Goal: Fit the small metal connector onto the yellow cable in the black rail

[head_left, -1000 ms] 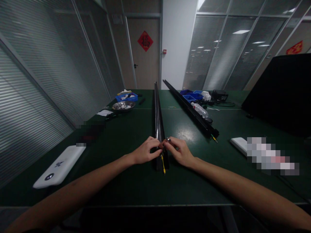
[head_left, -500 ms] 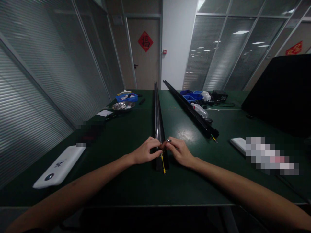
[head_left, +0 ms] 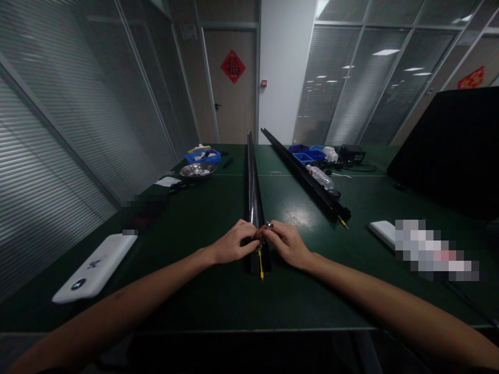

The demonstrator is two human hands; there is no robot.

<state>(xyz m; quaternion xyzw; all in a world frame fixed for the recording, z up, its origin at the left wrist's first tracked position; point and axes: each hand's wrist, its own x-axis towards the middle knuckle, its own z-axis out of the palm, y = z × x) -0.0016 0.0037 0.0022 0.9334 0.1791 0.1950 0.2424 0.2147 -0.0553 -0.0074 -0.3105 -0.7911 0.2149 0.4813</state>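
Observation:
A long black channel-shaped rail point(head_left: 254, 195) lies lengthwise on the table, pointing away from me. At its near end my left hand point(head_left: 236, 241) and my right hand point(head_left: 287, 245) meet, fingertips pinched close together over the rail. What they pinch is too small and dark to make out. Out from below the fingertips comes a short yellow wire point(head_left: 261, 262) with a metal end, hanging past the rail's end. A small shiny round piece point(head_left: 269, 224) shows at my right index finger; I cannot tell whether it is a ring.
A second black rail point(head_left: 307, 179) lies slanted to the right, a yellow-green wire point(head_left: 343, 222) at its end. Beyond are blue bins point(head_left: 302, 158), a plastic bottle point(head_left: 320, 177) and a metal bowl point(head_left: 198, 170). A white device point(head_left: 97, 265) lies left; a dark screen point(head_left: 448, 150) stands right.
The yellow wire's free end has swung slightly to the left. Right fingertips have shifted a little; both hands otherwise stay at the rail's near end.

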